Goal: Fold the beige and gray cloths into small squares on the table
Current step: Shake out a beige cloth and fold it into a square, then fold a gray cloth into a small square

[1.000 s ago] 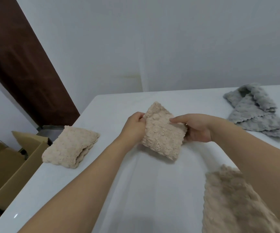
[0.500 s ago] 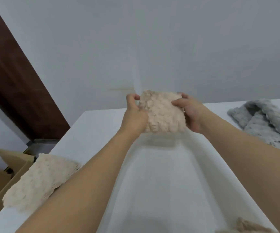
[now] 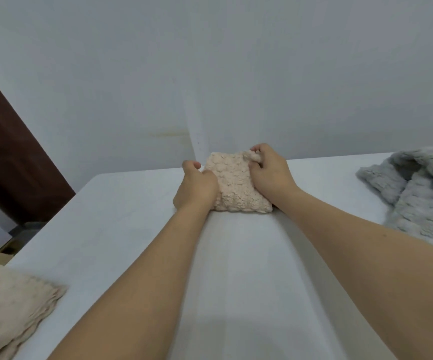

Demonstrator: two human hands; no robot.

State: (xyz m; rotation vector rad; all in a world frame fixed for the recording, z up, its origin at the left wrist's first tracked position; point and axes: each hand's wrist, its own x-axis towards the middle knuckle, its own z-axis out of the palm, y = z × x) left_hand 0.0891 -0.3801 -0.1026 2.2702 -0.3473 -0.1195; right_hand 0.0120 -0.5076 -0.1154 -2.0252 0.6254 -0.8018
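Near the tabletop's left edge, one folded beige square (image 3: 12,307) already sits. Your left hand (image 3: 195,187) and right hand (image 3: 268,171) have just brought the beige cloth (image 3: 236,185) down from mid-air to the far edge, both gripping it. That one looks basically finished; the gray cloth (image 3: 418,193) at the right edge is unfolded.

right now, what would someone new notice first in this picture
First, the two hands at the far middle of the white table: the left hand and right hand grip a small folded beige cloth resting on the surface. To the right lies a rumpled, unfolded gray cloth. At the near left edge sits another folded beige cloth.
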